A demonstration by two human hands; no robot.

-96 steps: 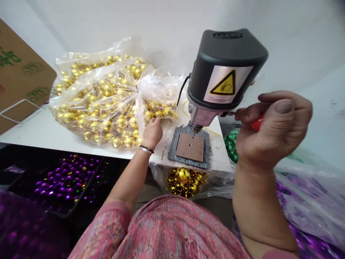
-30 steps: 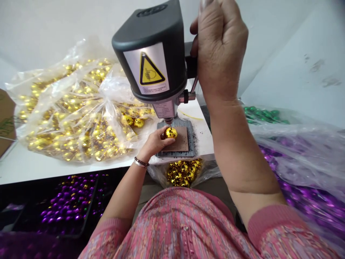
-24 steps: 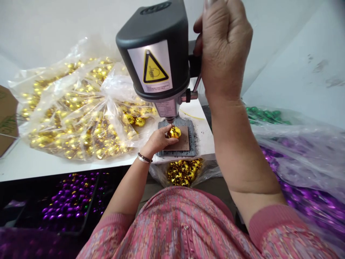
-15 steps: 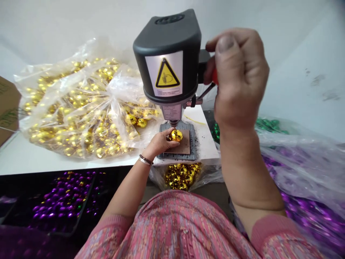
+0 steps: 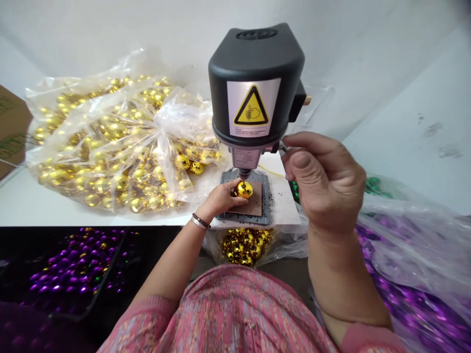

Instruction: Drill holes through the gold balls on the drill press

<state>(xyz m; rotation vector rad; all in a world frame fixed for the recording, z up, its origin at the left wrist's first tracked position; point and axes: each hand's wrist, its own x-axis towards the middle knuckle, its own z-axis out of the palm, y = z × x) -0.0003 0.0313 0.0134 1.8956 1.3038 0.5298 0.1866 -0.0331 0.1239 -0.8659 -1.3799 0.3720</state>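
Note:
A gold mirrored ball (image 5: pixel 245 189) rests on a brown board (image 5: pixel 254 206) over the ridged grey base (image 5: pixel 265 215) of a small bench drill press (image 5: pixel 257 63). My left hand (image 5: pixel 220 200) grips the ball from its left side between thumb and fingers. Directly above, the chuck (image 5: pixel 245 173) points down, and the thin bit appears to reach the ball's top. My right hand (image 5: pixel 327 181) is closed around the feed lever (image 5: pixel 283 146) at the machine's right side; the lever's knob is hidden by my fingers.
A clear bag of gold balls (image 5: pixel 110 157) fills the white table's (image 5: pixel 14 206) left side. Below the table edge hangs a bag of gold balls (image 5: pixel 246 245). Purple balls (image 5: pixel 81 264) lie in a dark bin at lower left. Bags of purple pieces (image 5: pixel 412 299) stand at right.
My right hand has come down, swinging the lever lower, and the chuck is closer to the ball. My left hand still holds the ball. The view has shifted slightly.

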